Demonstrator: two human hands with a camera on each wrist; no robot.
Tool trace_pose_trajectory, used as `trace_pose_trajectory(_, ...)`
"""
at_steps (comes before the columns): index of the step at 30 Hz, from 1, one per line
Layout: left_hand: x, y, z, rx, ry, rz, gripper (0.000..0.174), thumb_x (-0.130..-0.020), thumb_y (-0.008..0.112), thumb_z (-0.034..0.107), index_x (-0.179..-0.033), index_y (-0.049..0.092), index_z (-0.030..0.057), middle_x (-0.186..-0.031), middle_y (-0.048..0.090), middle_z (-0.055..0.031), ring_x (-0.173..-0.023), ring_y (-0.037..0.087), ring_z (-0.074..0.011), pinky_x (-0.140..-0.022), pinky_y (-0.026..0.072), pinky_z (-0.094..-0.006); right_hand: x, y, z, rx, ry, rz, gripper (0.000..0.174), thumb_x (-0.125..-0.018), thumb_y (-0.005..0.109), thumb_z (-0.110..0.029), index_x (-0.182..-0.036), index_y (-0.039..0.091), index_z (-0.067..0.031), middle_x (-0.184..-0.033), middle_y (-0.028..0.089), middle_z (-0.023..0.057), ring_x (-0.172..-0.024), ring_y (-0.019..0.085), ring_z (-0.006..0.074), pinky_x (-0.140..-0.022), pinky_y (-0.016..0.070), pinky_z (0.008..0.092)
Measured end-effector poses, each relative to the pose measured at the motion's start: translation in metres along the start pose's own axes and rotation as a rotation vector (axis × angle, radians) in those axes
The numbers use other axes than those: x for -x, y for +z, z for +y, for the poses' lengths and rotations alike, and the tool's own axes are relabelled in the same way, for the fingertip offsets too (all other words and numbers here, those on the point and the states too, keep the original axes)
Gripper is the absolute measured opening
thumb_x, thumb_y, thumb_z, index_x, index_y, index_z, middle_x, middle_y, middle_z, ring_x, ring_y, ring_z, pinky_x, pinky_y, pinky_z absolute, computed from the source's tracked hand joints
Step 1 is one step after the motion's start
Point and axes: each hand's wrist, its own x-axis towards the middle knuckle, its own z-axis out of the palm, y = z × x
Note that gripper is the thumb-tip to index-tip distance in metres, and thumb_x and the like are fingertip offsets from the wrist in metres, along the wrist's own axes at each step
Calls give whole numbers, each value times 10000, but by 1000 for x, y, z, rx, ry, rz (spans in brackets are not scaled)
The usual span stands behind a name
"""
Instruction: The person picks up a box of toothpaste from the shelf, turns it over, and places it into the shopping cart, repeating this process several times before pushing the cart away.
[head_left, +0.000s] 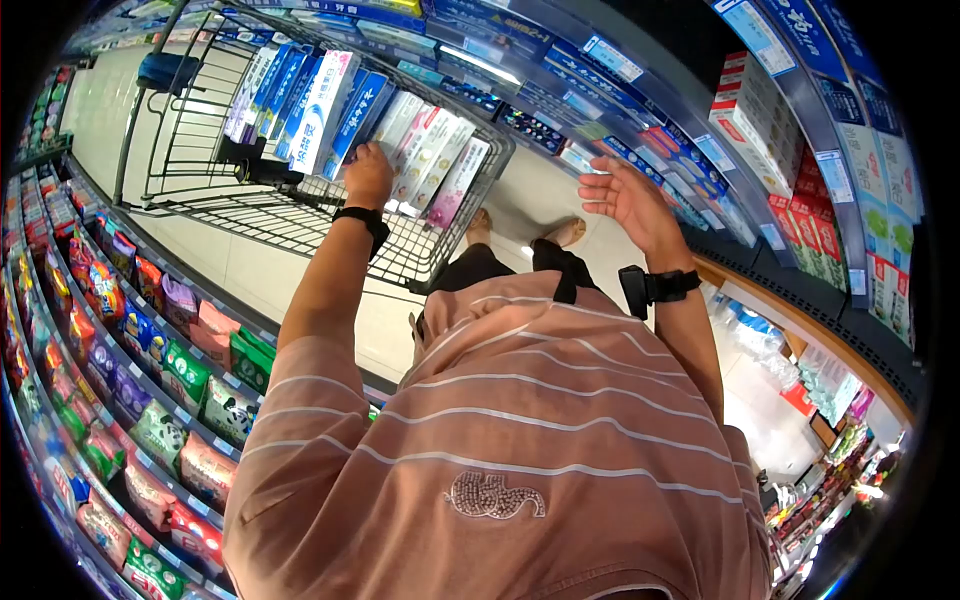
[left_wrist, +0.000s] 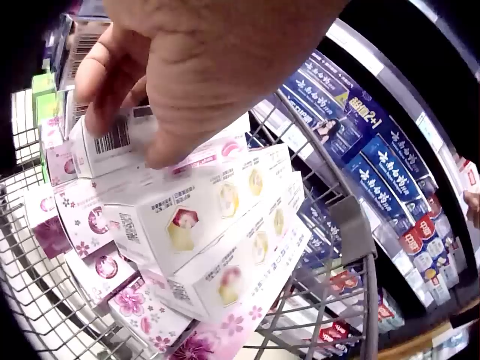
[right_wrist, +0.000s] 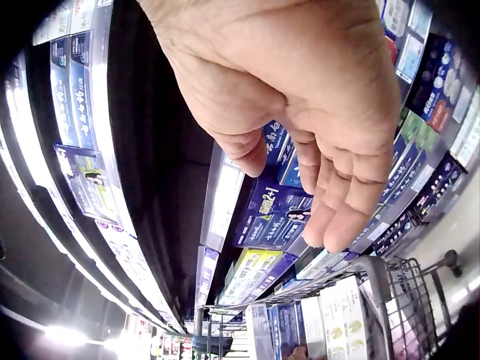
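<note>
My left hand is over the shopping cart, among rows of boxed toothpaste. In the left wrist view its thumb and fingers pinch the end of a white toothpaste box with a barcode. White boxes with hexagon pictures and flower-printed boxes stand close below that hand. Beside it in the head view are a tall white-and-blue box and a blue box. My right hand is held up by the shelf with fingers extended, holding nothing.
Toothpaste shelves run along the cart's far side, and a stack of red-and-white boxes stands there at the right. Shelves of colourful bags line the left. My feet are on the pale floor beside the cart.
</note>
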Motion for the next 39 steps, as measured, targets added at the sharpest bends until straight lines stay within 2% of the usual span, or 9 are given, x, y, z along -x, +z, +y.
trace_pose_trajectory(8, -8, -16, 7, -43, 86, -75, 325, -893, 591, 182, -1115, 500, -38, -1079, 613, -215, -934, 683, -307, -712, 604, -373, -1, 0, 2, -11, -4, -8, 361, -1031, 500, -283, -1228, 576, 10, -1077, 683, 173, -962, 700, 274, -831, 583, 390)
trace_pose_trajectory(14, -10, -18, 7, 44, 62, 52, 413, -863, 627, 274, -1086, 505, -51, -1001, 630, -215, -776, 706, -347, -673, 603, -403, -3, -2, 3, 11, 13, -33, 369, -1034, 502, -314, -1242, 573, -18, -1110, 678, 157, -1002, 679, 256, -867, 558, 389)
trace_pose_trajectory(17, -3, -54, 10, 55, 75, 70, 465, -842, 637, 322, -1074, 515, -62, -969, 653, -227, -730, 709, -366, -667, 599, -432, -7, -6, 4, -5, 9, -57, 374, -1033, 502, -311, -1252, 567, -15, -1112, 678, 158, -1003, 679, 258, -867, 557, 392)
trace_pose_trajectory(23, 23, -141, -3, 308, 133, -92, 440, -812, 664, 326, -1024, 586, -51, -931, 710, -250, -817, 705, -398, -691, 574, -438, -6, 4, -6, -3, -17, -40, 368, -1027, 523, -290, -1240, 571, 5, -1110, 667, 186, -984, 688, 271, -849, 576, 395)
trace_pose_trajectory(27, 41, -150, -15, 943, 53, -232, 572, -840, 686, 344, -1245, 597, -51, -926, 712, -225, -814, 708, -284, -712, 543, -360, -8, 14, -18, 6, -62, -77, 370, -1023, 534, -294, -1253, 565, -5, -1093, 666, 173, -985, 682, 265, -846, 574, 385)
trace_pose_trajectory(28, 48, -165, -9, 1081, 73, -266, 580, -868, 676, 341, -1285, 586, -53, -946, 697, -173, -817, 668, -199, -721, 526, -323, -8, 20, -22, 27, -67, -72, 375, -1022, 539, -300, -1256, 565, -9, -1086, 667, 168, -985, 681, 263, -846, 573, 386)
trace_pose_trajectory(33, 71, -206, 22, 1359, 33, -460, 516, -921, 614, 352, -1326, 604, 32, -990, 680, -10, -755, 568, -34, -576, 399, -179, -3, 48, -43, 88, -144, -99, 452, -1014, 564, -338, -1323, 514, -13, -1173, 624, 178, -1004, 677, 272, -855, 563, 387)
trace_pose_trajectory(36, 75, -221, 48, 1431, 109, -439, 525, -926, 601, 345, -1333, 595, 13, -932, 679, 4, -679, 543, -25, -536, 376, -175, -3, 57, -53, 49, -199, -145, 586, -1010, 568, -364, -1442, 384, -14, -1330, 513, 207, -1042, 666, 296, -866, 553, 390)
trace_pose_trajectory(39, 71, -224, 65, 1485, 197, -521, 536, -931, 590, 330, -1340, 578, -16, -916, 681, -7, -679, 549, -29, -538, 382, -179, 0, 61, -59, -16, -300, -177, 635, -1006, 570, -369, -1481, 335, -19, -1356, 479, 210, -1077, 649, 304, -873, 552, 397)
